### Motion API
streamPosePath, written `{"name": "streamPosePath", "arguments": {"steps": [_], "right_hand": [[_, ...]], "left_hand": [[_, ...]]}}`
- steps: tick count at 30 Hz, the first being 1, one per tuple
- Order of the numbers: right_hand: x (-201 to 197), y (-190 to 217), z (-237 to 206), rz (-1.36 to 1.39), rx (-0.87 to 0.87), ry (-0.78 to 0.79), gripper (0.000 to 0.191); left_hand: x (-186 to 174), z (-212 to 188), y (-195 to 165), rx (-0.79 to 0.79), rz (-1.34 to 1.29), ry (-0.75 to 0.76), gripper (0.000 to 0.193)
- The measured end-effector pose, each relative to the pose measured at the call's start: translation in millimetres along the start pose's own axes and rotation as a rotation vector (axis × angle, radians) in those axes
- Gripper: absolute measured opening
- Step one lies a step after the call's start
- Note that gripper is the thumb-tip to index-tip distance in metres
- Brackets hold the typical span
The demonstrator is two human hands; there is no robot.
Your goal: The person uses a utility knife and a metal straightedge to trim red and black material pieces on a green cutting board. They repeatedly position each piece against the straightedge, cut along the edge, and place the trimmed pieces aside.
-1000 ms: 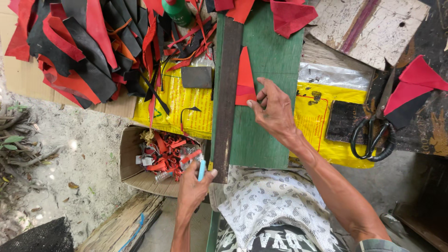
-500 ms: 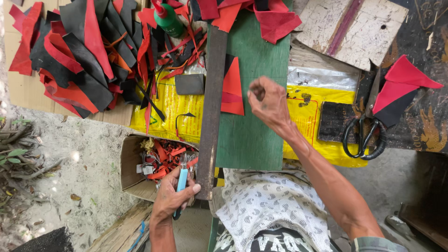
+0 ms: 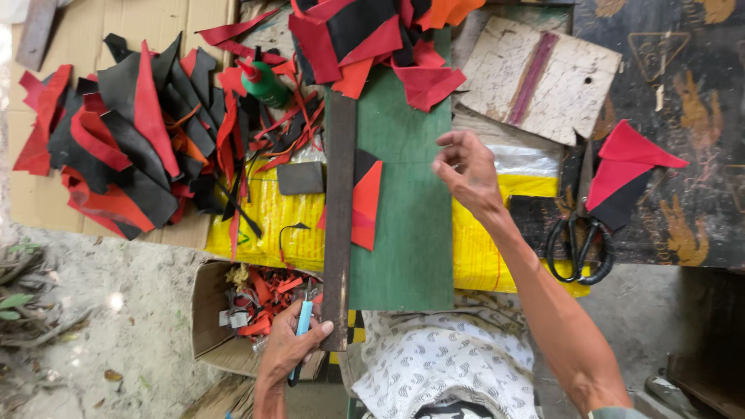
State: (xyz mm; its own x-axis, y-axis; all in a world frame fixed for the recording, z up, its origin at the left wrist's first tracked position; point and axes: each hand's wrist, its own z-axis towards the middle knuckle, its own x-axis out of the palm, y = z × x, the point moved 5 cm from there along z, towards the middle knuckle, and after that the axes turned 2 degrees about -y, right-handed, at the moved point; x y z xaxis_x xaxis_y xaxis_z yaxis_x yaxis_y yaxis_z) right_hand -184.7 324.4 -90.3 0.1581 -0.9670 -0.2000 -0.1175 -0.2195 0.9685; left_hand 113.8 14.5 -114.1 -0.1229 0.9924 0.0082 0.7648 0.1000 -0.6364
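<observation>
1. Near the bottom edge of the head view, we see the left hand [image 3: 289, 351] closed around a blue-handled cutter [image 3: 301, 330], its thumb tip touching the near end of a long dark strip [image 3: 338, 225].
2. That strip lies lengthwise away from the person, along the left edge of a green board [image 3: 407, 202] on the desk [image 3: 683, 116]. Its long axis runs from the left hand up toward the heap of red and black pieces [image 3: 372, 35] at the far end.
3. Half under the strip lies a red and black cut piece [image 3: 366, 203], resting on the green board. It is ahead of the left hand and to the left of the right hand.
4. We see the right hand [image 3: 466, 171] raised over the board's right edge, fingers [image 3: 448, 155] loosely curled and holding nothing that we can make out. It is apart from the cut piece, yet nearer to it than the left hand.
5. Farther right, black scissors [image 3: 578, 248] lie beside another red and black piece [image 3: 625, 174]. A cardboard box of scraps [image 3: 248, 306] sits just left of the left hand, and a green bottle [image 3: 264, 84] stands among the offcuts.
</observation>
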Motion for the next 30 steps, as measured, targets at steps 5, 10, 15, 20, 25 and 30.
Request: {"name": "streamPosePath", "arguments": {"steps": [5, 10, 15, 20, 25, 30], "right_hand": [[21.1, 28.8, -9.9, -0.371, -0.337, 0.03, 0.036], [76.1, 36.2, -10.5, -0.594, -0.385, -0.032, 0.053], [69.8, 27.1, 0.0, -0.373, -0.244, 0.044, 0.031], [-54.2, 0.1, -8.8, 0.109, 0.226, 0.091, 0.044], [-221.0, 21.3, -18.4, 0.634, -0.121, -0.358, 0.025], [-325.4, 11.2, -3.2, 0.803, -0.176, -0.561, 0.027]], "left_hand": [[7.1, 23.9, 12.6, 0.036, 0.046, 0.049, 0.029], [-4.1, 4.0, 10.6, 0.017, -0.106, 0.1, 0.029], [-9.0, -2.9, 0.9, 0.068, -0.103, 0.149, 0.033], [-0.7, 22.8, 13.6, 0.012, 0.063, 0.159, 0.027], [9.1, 64.1, 29.9, -0.018, 0.261, 0.016, 0.026], [9.8, 74.5, 26.4, 0.119, 0.458, -0.031, 0.03]]}}
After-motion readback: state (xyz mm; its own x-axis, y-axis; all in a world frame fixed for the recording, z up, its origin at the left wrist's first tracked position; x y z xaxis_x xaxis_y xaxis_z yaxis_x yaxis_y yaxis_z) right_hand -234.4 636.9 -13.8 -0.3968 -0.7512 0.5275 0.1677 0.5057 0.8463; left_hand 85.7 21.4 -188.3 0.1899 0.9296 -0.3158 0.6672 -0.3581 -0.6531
